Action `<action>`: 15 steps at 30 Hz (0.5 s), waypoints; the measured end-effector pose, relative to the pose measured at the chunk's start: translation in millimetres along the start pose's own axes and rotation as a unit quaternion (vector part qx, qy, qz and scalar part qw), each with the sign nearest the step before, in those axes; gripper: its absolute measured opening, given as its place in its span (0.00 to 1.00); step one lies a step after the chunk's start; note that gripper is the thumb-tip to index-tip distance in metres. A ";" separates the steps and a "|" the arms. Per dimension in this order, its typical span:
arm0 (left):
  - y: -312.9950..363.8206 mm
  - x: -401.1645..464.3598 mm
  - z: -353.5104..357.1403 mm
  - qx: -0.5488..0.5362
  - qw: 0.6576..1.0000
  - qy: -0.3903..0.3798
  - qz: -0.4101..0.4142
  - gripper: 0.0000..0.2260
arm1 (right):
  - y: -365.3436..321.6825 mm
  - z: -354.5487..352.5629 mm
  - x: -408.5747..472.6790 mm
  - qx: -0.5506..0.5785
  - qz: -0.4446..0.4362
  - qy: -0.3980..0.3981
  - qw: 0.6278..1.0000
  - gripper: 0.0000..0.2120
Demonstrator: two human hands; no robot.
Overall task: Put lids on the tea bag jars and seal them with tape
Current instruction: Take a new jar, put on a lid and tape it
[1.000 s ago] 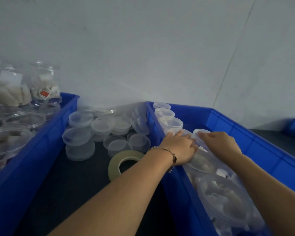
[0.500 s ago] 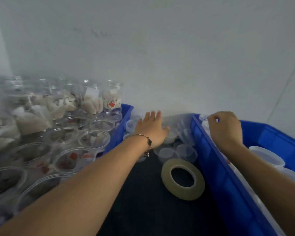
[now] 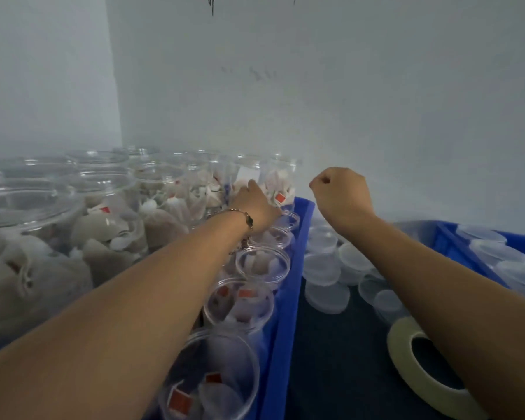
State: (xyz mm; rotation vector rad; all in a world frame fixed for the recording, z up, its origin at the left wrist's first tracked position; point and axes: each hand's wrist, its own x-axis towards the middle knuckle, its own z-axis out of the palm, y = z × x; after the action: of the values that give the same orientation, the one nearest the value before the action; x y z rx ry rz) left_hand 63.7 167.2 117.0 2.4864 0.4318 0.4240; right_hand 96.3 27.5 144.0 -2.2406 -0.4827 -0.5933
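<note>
The left hand (image 3: 255, 204) reaches in among the open tea bag jars (image 3: 256, 265) packed rim to rim in the left blue crate (image 3: 288, 298). Its fingers lie against a far jar (image 3: 281, 184) standing near the crate's back corner; whether they actually grip it or merely touch it cannot be told, since the fingers are hidden behind the hand. A bracelet (image 3: 243, 216) circles that wrist.

The right hand (image 3: 340, 195) hovers to the right of the crate's wall, above the lids, clenched in a loose fist and apparently holding nothing.

Below the right forearm, a pile of clear lids (image 3: 325, 268) lies on the dark table (image 3: 331, 359), between the two crates. The tape roll (image 3: 406, 359) lies flat nearer the person, partly under that forearm. Right of the forearm, the second blue crate (image 3: 455, 234) holds more lidded containers. Open table runs between the left crate's edge and the tape.
</note>
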 end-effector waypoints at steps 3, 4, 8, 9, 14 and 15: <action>-13.5 18.6 0.9 -0.056 0.998 0.039 -0.001 0.35 | 3.1 37.8 10.6 0.035 0.011 -0.048 0.998 0.11; -18.1 26.0 0.0 -0.074 0.996 0.047 -0.009 0.34 | 2.5 49.2 14.3 0.051 0.018 -0.074 0.996 0.13; -38.7 52.2 0.4 -0.159 0.983 0.052 -0.069 0.23 | -4.5 92.8 31.7 0.181 0.073 -0.191 0.962 0.18; -42.7 59.4 2.2 -0.179 0.980 0.049 -0.069 0.14 | -6.2 103.0 37.0 0.199 0.086 -0.199 0.956 0.21; -52.3 86.3 11.8 -0.185 0.978 0.058 -0.082 0.14 | -17.7 133.7 54.6 0.244 0.137 -0.228 0.932 0.29; -51.3 87.6 12.4 -0.181 0.977 0.060 -0.091 0.17 | -17.3 140.4 58.4 0.244 0.135 -0.232 0.932 0.28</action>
State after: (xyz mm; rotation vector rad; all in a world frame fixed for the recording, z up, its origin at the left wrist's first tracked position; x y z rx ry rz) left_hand 136.3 235.7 95.0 2.0573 0.5698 0.5291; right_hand 172.6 152.9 100.7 -1.9008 -0.4757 0.1979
